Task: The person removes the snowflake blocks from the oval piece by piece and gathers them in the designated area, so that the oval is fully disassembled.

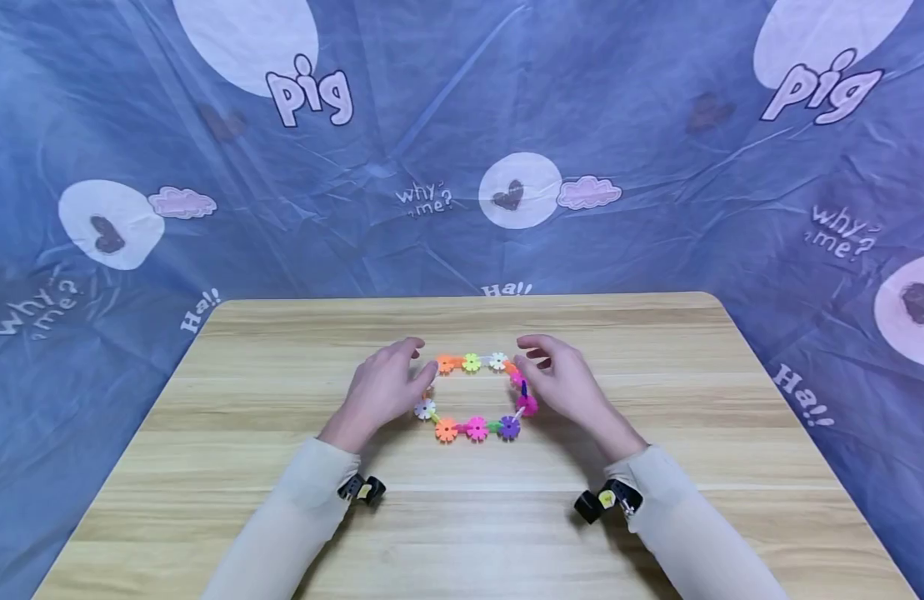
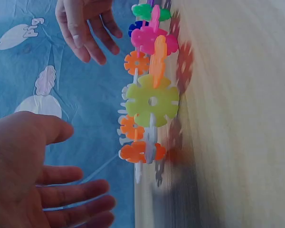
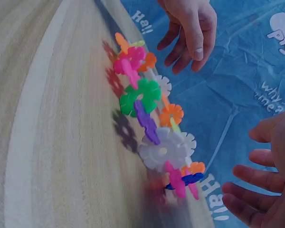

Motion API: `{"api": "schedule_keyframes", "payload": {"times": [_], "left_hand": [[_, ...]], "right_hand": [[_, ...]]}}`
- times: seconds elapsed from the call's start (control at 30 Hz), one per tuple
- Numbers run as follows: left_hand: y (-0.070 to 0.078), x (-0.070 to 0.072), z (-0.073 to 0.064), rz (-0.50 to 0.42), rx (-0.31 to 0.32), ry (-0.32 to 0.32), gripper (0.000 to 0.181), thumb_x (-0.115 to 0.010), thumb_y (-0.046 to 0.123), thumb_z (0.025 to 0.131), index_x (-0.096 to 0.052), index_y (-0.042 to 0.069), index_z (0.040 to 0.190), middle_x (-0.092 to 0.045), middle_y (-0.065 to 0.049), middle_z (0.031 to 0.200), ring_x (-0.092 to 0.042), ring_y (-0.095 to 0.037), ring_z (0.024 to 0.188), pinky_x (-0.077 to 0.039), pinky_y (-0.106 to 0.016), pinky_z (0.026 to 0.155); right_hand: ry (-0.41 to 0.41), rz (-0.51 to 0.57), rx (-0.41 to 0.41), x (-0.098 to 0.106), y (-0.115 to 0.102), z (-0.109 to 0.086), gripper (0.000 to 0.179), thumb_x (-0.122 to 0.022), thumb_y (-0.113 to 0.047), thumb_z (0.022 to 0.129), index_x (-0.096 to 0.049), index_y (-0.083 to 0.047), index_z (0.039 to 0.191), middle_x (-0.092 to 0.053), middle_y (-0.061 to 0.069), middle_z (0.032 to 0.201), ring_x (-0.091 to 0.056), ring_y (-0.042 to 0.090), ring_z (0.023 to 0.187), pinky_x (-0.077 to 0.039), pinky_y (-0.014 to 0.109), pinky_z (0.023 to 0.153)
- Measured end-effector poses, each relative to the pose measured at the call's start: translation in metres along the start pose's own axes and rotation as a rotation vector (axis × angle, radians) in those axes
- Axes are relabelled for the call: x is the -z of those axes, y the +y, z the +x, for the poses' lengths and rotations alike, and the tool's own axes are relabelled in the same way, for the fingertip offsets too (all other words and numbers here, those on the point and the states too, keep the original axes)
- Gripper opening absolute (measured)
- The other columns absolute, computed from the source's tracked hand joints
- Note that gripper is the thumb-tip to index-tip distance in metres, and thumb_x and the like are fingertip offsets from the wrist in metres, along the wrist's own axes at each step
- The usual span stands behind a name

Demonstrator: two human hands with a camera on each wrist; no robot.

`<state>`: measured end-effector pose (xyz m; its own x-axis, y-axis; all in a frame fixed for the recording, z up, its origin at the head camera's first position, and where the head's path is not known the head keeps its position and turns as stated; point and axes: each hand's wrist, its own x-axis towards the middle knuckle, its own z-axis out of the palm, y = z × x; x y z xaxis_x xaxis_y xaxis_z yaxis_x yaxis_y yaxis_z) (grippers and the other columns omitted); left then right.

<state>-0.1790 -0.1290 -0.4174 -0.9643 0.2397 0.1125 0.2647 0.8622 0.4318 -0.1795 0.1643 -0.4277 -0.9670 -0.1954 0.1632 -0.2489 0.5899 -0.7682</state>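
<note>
A closed ring of flower-shaped plastic interlocking discs lies on the wooden table, in orange, yellow, white, pink, purple, green and blue. Its front edge includes a pink disc (image 1: 476, 429) and a purple disc (image 1: 509, 427). My left hand (image 1: 382, 383) is at the ring's left side, fingers loosely bent and holding nothing; it covers part of that side in the head view. On the opposite side is my right hand (image 1: 570, 387), relaxed and empty, thumb toward the discs. Both wrist views show spread fingers apart from the discs, among them a yellow disc (image 2: 152, 100) and a green disc (image 3: 140, 98).
The light wooden table (image 1: 462, 533) stretches out around the ring. Behind it and at both sides hangs a blue printed cloth (image 1: 402, 250) reaching the table's far edge. Each sleeve cuff carries a small black wrist camera, one on the left (image 1: 362, 489), one on the right (image 1: 608, 498).
</note>
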Motion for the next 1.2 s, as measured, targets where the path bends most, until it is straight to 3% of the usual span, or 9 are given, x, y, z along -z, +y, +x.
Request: {"api": "schedule_keyframes", "payload": {"times": [0.27,0.47,0.77,0.9,1.2], "left_hand": [[-0.005,-0.006,0.013,0.002,0.02,-0.109,0.06,-0.067,0.044,0.104,-0.061,0.002,0.147,-0.068,-0.018,0.139,-0.065,-0.037,0.128,-0.054,-0.055,0.11],[-0.01,-0.015,0.023,-0.018,0.046,-0.156,0.058,-0.069,0.041,0.103,-0.063,0.001,0.144,-0.07,-0.016,0.129,-0.065,-0.035,0.123,-0.053,-0.051,0.11],[-0.009,-0.022,0.032,-0.063,0.079,-0.205,0.05,-0.067,0.034,0.105,-0.066,-0.002,0.14,-0.07,-0.015,0.125,-0.067,-0.03,0.115,-0.055,-0.048,0.108],[-0.009,-0.025,0.035,-0.1,0.089,-0.219,0.045,-0.065,0.03,0.105,-0.068,-0.002,0.137,-0.071,-0.015,0.122,-0.066,-0.028,0.109,-0.056,-0.047,0.105],[-0.013,-0.027,0.04,-0.167,0.09,-0.234,0.027,-0.067,0.024,0.104,-0.074,0.003,0.119,-0.067,-0.007,0.1,-0.06,-0.019,0.085,-0.053,-0.038,0.084]], "right_hand": [[-0.025,-0.009,-0.007,-0.009,0.008,0.015,0.04,-0.073,-0.016,0.102,-0.068,0.003,0.136,-0.074,0.023,0.129,-0.075,0.038,0.107,-0.062,0.053,0.097],[-0.074,-0.018,-0.019,-0.015,0.015,0.024,0.041,-0.075,-0.013,0.099,-0.066,0.004,0.136,-0.074,0.023,0.127,-0.074,0.036,0.108,-0.062,0.052,0.097],[-0.097,-0.113,-0.063,-0.024,0.021,0.033,0.04,-0.076,-0.015,0.099,-0.069,0.002,0.134,-0.075,0.02,0.122,-0.073,0.033,0.109,-0.059,0.051,0.1],[-0.108,-0.148,-0.08,-0.028,0.023,0.036,0.038,-0.076,-0.015,0.099,-0.07,0.003,0.132,-0.075,0.019,0.117,-0.071,0.032,0.106,-0.059,0.05,0.1],[-0.103,-0.175,-0.078,-0.031,0.021,0.037,0.027,-0.074,-0.013,0.099,-0.077,0.001,0.122,-0.077,0.011,0.101,-0.068,0.023,0.091,-0.058,0.045,0.093]]}}
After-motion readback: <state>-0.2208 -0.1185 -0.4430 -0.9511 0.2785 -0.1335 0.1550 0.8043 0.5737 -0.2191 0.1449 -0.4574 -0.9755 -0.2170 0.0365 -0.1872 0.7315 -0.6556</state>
